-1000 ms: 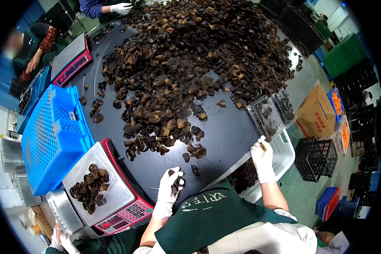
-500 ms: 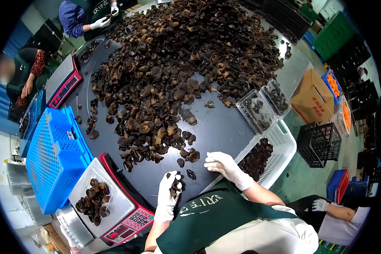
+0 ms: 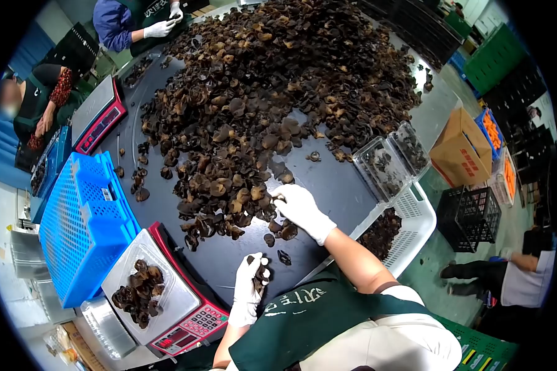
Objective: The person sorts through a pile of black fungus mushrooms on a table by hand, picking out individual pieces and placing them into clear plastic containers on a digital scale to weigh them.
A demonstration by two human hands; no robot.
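A large heap of dark brown wood ear mushrooms (image 3: 229,130) covers much of the grey table. My left hand (image 3: 248,287), in a white glove, is closed around wood ear mushrooms (image 3: 261,276) near the table's front edge. At the near edge of the heap is my right hand (image 3: 303,210), also gloved, its fingers stretched toward the pieces and slightly apart. A few loose pieces (image 3: 283,257) lie between my hands. On the red-framed scale (image 3: 182,300) at the left, a clear plastic tray (image 3: 161,290) holds more wood ear mushrooms.
Blue crates (image 3: 83,229) stand beyond the scale. At right are a white basket (image 3: 418,226) with mushrooms and an open clear box (image 3: 377,164). A second scale (image 3: 96,117) sits farther left. Co-workers stand at far left and across the table; another person is at right.
My right hand has moved forward and left, from above the bare table to the heap's edge. My left hand keeps its hold on the mushrooms. The view has shifted slightly.
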